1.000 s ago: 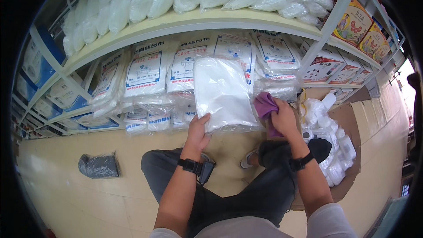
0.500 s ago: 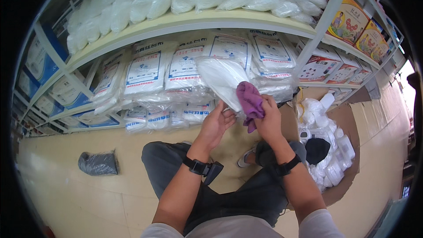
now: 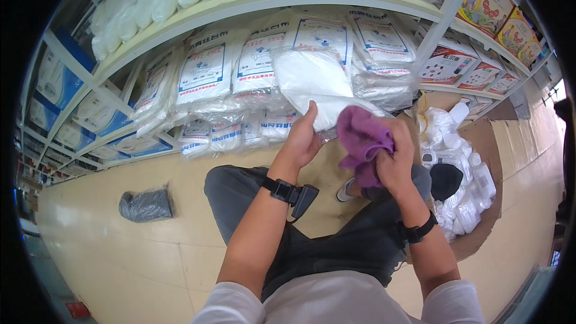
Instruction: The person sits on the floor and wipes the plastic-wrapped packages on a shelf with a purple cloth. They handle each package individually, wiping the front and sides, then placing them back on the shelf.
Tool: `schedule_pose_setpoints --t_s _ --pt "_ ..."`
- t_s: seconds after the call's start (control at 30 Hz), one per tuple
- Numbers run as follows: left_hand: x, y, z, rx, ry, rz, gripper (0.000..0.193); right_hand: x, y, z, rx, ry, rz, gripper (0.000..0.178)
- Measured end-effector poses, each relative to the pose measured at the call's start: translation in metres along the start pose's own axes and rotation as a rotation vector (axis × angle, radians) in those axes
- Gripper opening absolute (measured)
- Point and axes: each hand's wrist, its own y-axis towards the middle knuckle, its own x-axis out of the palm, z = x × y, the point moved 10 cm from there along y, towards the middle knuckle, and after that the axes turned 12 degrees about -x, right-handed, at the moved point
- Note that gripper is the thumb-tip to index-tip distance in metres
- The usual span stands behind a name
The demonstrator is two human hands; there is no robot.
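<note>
A white package in clear plastic (image 3: 312, 75) is tilted up in front of the shelf. My left hand (image 3: 305, 141) grips its near edge, thumb on top and the other fingers mostly hidden beneath. Bunched in my right hand (image 3: 397, 159) is a purple cloth (image 3: 363, 135). The cloth hangs over the package's near right part, and whether it presses on the plastic I cannot tell. Behind them, similar flat plastic-wrapped packs (image 3: 261, 63) with blue and red print lie stacked on the lower shelf.
Above runs a cream shelf edge (image 3: 240, 13) with white bagged bundles. Blue-and-white boxes (image 3: 63, 78) stand left, printed cartons (image 3: 447, 63) right. An open cardboard box (image 3: 492, 162) holds white plastic bottles and a black item (image 3: 446, 181). A grey wrapped bundle (image 3: 146, 204) lies on the floor.
The white package has turned to show more of its broad face. My right hand and the purple cloth have moved right and nearer, and the cloth is more spread out.
</note>
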Motion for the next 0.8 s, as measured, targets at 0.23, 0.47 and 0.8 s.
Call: schedule_pose_setpoints --t_s 0.23,0.47,0.8 --pt "-0.015 0.019 -0.025 -0.104 -0.249 -0.197 0.05 0.064 0.0 -0.042 -0.091 -0.133 -0.266 0.059" --pt "-0.029 -0.013 0.024 0.09 -0.042 0.075 0.049 -0.014 -0.001 0.062 0.29 -0.029 0.018 0.032" --pt "0.011 0.0 -0.01 0.061 0.258 0.112 0.041 0.03 0.04 -0.011 -0.164 0.006 -0.408 0.057"
